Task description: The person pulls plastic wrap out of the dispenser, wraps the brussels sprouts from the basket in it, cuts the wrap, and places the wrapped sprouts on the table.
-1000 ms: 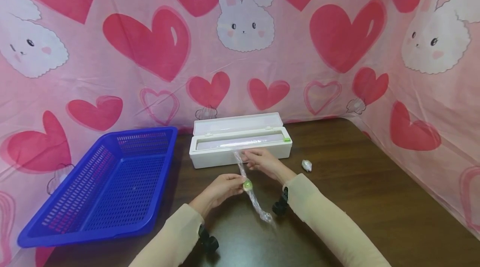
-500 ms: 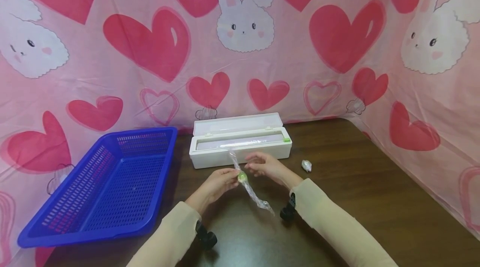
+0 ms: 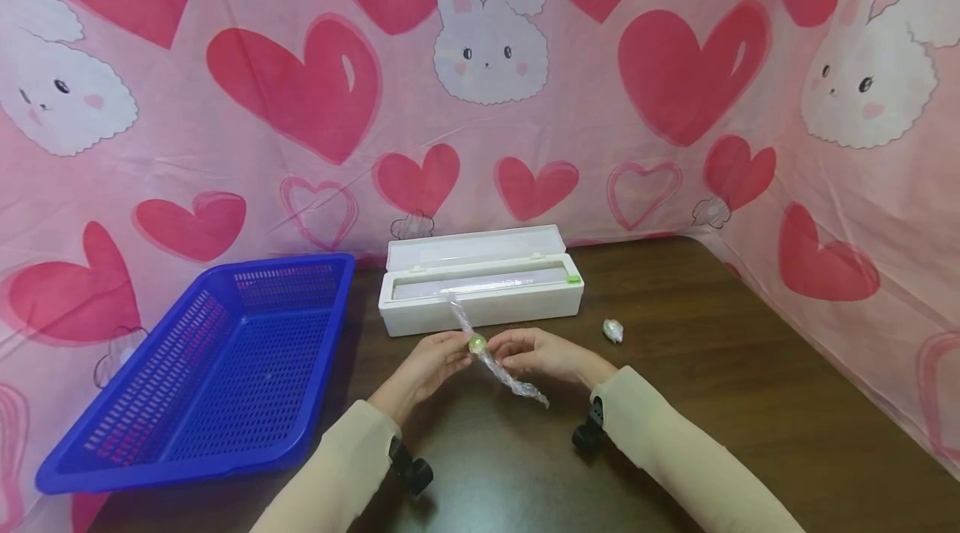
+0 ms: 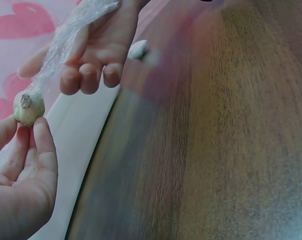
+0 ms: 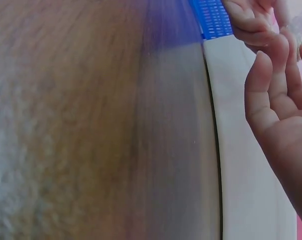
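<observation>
My left hand (image 3: 431,362) pinches a small round pale-green thing wrapped in cling film (image 3: 477,344). In the left wrist view, the wrapped green ball (image 4: 29,108) shows a brown spot and sits between thumb and fingertips. Twisted film tails (image 3: 517,386) run from both sides of it, one toward the box, one toward the table's near side. My right hand (image 3: 543,354) is just right of the ball with its fingers loosely bent, the near tail passing across its thumb and index finger. The right wrist view shows those fingers (image 5: 258,80) slightly spread.
Behind the hands stands a white cling film dispenser box (image 3: 480,308) with its lid (image 3: 476,246) up and a green slider (image 3: 573,278) at its right end. A blue plastic basket (image 3: 326,350) is at the left. Another small film-wrapped bundle (image 3: 612,331) lies on the brown table (image 3: 712,400).
The right hand has let go of the far film tail and come down to the near tail beside the ball. The left hand has lifted the ball slightly up and left.
</observation>
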`<state>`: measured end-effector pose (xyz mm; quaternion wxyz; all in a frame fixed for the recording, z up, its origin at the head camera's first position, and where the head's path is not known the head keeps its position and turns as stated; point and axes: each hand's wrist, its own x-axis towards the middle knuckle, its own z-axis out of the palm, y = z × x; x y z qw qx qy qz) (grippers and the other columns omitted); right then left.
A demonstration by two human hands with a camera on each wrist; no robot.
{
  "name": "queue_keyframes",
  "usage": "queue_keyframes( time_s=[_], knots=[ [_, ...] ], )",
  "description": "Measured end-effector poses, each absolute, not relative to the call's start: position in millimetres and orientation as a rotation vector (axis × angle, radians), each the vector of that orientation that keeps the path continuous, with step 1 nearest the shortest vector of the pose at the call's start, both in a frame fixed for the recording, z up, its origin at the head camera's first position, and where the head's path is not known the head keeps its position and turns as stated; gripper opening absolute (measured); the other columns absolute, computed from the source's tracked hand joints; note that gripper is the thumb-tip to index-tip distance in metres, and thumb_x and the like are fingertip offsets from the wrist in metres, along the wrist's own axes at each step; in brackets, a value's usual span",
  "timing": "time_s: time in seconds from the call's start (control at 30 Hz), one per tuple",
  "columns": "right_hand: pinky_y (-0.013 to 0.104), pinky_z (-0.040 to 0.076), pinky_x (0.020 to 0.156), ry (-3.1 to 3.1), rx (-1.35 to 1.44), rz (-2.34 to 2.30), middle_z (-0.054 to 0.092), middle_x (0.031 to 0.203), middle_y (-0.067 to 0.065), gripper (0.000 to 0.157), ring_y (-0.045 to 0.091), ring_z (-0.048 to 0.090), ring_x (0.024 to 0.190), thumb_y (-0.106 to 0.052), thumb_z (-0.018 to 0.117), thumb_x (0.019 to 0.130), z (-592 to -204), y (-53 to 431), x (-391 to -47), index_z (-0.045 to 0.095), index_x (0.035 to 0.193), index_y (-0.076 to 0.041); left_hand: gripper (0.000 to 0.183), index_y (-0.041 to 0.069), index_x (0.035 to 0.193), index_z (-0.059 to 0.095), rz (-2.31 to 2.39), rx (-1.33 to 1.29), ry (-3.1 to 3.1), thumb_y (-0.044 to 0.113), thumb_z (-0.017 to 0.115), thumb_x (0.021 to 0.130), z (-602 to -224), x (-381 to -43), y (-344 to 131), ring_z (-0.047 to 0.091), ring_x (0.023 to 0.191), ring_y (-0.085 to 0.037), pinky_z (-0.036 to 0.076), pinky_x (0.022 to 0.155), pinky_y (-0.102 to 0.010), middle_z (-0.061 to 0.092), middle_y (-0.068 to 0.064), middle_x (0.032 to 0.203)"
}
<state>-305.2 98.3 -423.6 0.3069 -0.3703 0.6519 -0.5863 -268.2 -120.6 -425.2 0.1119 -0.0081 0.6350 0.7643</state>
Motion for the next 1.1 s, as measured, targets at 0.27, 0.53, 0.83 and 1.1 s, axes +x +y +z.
queue_keyframes(
  time_s=[0.27,0.53,0.83,1.1],
  knots=[
    [0.036,0.047,0.080,1.731,-1.078,-1.542,0.054,0.107,0.033,0.026,0.020,0.058,0.090,0.000,0.053,0.090,-425,97,-304,0.057,0.114,0.009,0.027,-0.014,0.107,0.054,2.255,-0.081,1.882,0.007,0.055,0.091,-427,-271,-121,0.059,0.073,-0.011,0.049,0.070,-0.022,0.063,-0.006,0.082],
    [0.043,0.048,0.080,1.884,-0.946,-1.651,0.062,0.104,0.021,0.024,0.033,0.060,0.089,-0.014,0.060,0.090,-420,88,-301,0.064,0.105,0.004,0.025,-0.016,0.106,0.054,2.201,0.002,1.972,0.005,0.054,0.092,-428,-267,-119,0.058,0.074,-0.012,0.050,0.071,-0.025,0.062,-0.007,0.083],
    [0.033,0.046,0.063,2.029,-0.910,-1.789,0.064,0.088,0.002,0.023,0.016,0.054,0.068,-0.011,0.058,0.091,-417,72,-299,0.062,0.106,0.006,0.019,-0.014,0.100,0.056,2.218,0.007,1.972,0.002,0.055,0.091,-428,-265,-113,0.059,0.073,-0.012,0.050,0.073,-0.025,0.062,-0.008,0.084],
    [0.026,0.040,0.050,2.102,-0.819,-1.786,0.056,0.078,0.004,0.026,0.014,0.047,0.057,-0.011,0.059,0.090,-416,62,-295,0.060,0.112,0.003,0.011,-0.011,0.095,0.058,2.261,-0.015,1.981,-0.003,0.055,0.089,-429,-265,-112,0.059,0.071,-0.012,0.050,0.071,-0.027,0.059,-0.007,0.083]
  ],
)
